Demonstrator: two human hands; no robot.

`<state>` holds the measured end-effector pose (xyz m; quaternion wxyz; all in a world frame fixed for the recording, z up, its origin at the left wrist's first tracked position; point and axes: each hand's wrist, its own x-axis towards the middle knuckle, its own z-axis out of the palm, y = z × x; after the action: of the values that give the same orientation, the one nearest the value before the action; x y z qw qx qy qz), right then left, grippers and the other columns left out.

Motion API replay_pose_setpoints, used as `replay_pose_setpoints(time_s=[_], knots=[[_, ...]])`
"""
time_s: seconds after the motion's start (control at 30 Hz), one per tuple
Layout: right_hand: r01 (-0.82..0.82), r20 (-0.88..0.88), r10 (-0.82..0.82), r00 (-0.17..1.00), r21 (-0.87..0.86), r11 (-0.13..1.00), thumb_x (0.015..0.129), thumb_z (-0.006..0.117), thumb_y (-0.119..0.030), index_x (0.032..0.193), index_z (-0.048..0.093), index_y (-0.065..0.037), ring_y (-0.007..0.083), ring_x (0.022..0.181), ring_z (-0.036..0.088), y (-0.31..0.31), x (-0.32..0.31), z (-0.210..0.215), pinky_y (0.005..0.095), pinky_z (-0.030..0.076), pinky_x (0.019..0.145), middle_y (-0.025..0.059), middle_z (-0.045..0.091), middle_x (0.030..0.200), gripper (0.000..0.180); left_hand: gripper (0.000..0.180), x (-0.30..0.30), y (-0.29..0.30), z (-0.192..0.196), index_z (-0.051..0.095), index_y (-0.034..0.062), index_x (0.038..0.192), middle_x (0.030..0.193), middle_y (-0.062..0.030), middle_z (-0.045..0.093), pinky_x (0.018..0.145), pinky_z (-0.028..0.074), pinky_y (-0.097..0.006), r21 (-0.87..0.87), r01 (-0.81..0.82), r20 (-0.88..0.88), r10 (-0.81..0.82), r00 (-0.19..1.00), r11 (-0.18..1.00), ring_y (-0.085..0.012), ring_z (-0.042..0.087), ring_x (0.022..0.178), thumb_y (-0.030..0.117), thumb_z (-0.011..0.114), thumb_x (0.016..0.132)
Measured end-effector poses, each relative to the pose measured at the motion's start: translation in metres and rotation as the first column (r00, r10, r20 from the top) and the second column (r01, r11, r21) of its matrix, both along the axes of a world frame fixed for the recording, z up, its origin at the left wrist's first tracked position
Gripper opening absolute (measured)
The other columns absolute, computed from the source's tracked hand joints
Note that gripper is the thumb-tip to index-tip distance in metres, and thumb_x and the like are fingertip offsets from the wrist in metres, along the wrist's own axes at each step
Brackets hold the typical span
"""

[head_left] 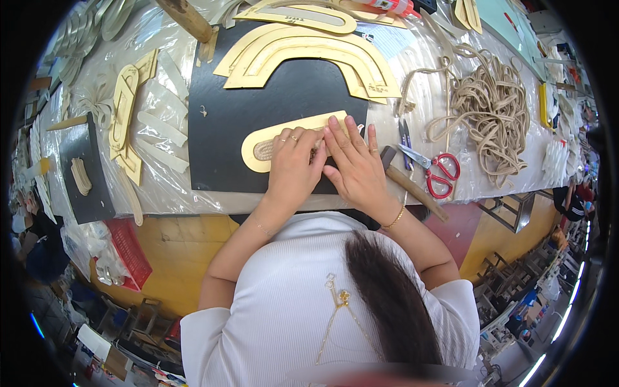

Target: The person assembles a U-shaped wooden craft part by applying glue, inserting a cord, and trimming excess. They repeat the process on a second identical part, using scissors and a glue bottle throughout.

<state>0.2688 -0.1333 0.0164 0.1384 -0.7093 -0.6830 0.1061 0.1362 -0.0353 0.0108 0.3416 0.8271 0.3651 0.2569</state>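
A pale yellow oblong template (247, 152) lies on a black board (219, 138), with light brown cord (263, 150) laid in its slot. My left hand (298, 161) rests over the template, fingers bent and closed at the cord, whose middle part is hidden beneath. Beside it my right hand (358, 164) is stretched out nearly flat, its fingertips over the template's right end. Both thumbs lie close together. Scissors with red handles (441, 175) and a hammer (416, 191) with a wooden handle are right of my right hand.
Curved yellow templates (309, 48) lie along the board's far side. A heap of brown cord (490, 109) spreads at the right. Dark-handled snips (405, 134) lie near the scissors. At left are more templates (124, 106) and a small black board (84, 174); a red crate (132, 255) stands below.
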Motion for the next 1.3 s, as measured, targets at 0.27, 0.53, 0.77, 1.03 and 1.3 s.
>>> replay_pose_setpoints(time_s=[0.27, 0.53, 0.77, 1.03, 1.3], knots=[[-0.013, 0.075, 0.016, 0.997, -0.048, 0.999, 0.082, 0.060, -0.063, 0.154, 0.038, -0.011, 0.0225, 0.150, 0.027, -0.003, 0.003, -0.004, 0.0518, 0.008, 0.124, 0.0043, 0.033, 0.162, 0.091, 0.005, -0.060, 0.029, 0.008, 0.066, -0.0004, 0.084, 0.077, -0.0140, 0.063, 0.070, 0.051, -0.035, -0.258, -0.146, 0.046, 0.163, 0.986, 0.955, -0.0289, 0.064, 0.076, 0.000, 0.069, 0.079], [-0.018, 0.127, 0.027, 0.992, -0.069, 0.997, 0.082, 0.060, -0.063, 0.154, 0.038, -0.012, 0.0226, 0.151, 0.027, -0.001, 0.000, -0.005, 0.0516, 0.008, 0.124, 0.0043, 0.034, 0.162, 0.091, 0.011, -0.186, 0.070, 0.028, 0.070, -0.0005, 0.098, 0.085, -0.0007, 0.064, 0.071, 0.042, -0.022, -0.648, -0.310, 0.002, 0.409, 0.913, 0.695, -0.0060, 0.053, 0.076, 0.003, 0.073, 0.089], [-0.021, 0.148, 0.031, 0.989, -0.071, 0.997, 0.083, 0.059, -0.063, 0.155, 0.037, -0.012, 0.0229, 0.152, 0.025, -0.003, -0.001, -0.007, 0.0514, 0.007, 0.124, 0.0044, 0.032, 0.162, 0.091, 0.017, -0.262, 0.097, 0.041, 0.070, -0.0024, 0.100, 0.090, -0.0030, 0.067, 0.080, 0.045, -0.025, -0.470, -0.583, -0.104, 0.614, 0.782, 0.662, -0.0110, 0.059, 0.086, 0.005, 0.074, 0.085], [-0.043, 0.087, 0.047, 0.995, -0.047, 0.998, 0.085, 0.063, -0.058, 0.155, 0.035, -0.010, 0.0288, 0.153, 0.021, -0.002, 0.002, -0.007, 0.0526, 0.006, 0.124, 0.0079, 0.028, 0.164, 0.090, 0.024, -0.248, 0.088, 0.063, 0.067, -0.0006, 0.113, 0.098, -0.0049, 0.069, 0.082, 0.048, -0.028, 0.058, -0.676, 0.053, 0.674, 0.737, 0.734, -0.0126, 0.060, 0.087, 0.010, 0.070, 0.092], [-0.037, 0.037, 0.036, 0.999, 0.035, 0.999, 0.085, 0.070, -0.045, 0.150, 0.042, -0.005, 0.0329, 0.152, 0.022, -0.001, -0.010, 0.007, 0.0537, 0.015, 0.122, 0.0102, 0.030, 0.163, 0.081, 0.039, -0.125, 0.054, 0.026, 0.069, 0.0057, 0.117, 0.119, -0.0108, 0.061, 0.092, 0.048, -0.039, 0.352, -0.330, -0.223, 0.421, 0.879, 0.876, -0.0296, 0.059, 0.108, 0.010, 0.079, 0.080]])
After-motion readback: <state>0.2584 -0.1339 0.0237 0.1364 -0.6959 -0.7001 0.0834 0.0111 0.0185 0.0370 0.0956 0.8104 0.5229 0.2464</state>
